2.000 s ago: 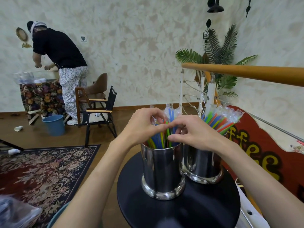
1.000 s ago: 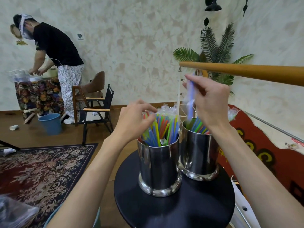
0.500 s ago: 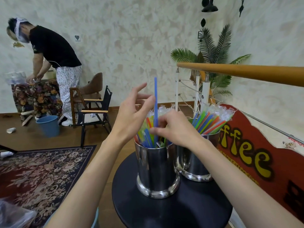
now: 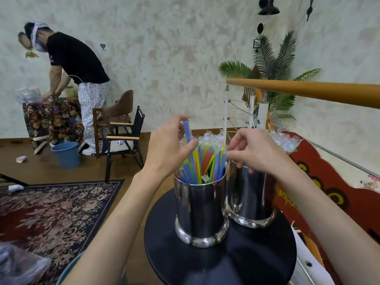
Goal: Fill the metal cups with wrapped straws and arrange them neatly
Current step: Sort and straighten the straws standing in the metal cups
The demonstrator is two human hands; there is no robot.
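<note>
1. A café corner: pale textured wall, a wooden handrail (image 4: 308, 90), and a round black tabletop (image 4: 257, 254) carrying two metal cups.
2. The near cup (image 4: 200, 210) is packed with bright wrapped straws (image 4: 205, 161); the far cup (image 4: 249, 198) touches it on its right, its own straws mostly hidden behind the wrist.
3. Left hand (image 4: 167, 153), above the near cup's left rim, pinches one blue straw (image 4: 188, 134) between thumb and fingers; it stands taller than the bundle.
4. Right hand (image 4: 255, 151) hovers above the gap between the cups, fingers (image 4: 231, 155) curled narrow at the wrapper tips. Whether they grip one I can't tell.
5. Looks like the tidying step: the tall blue straw wants pushing down level with the near cup's other straws, then evening out the tops.
</note>
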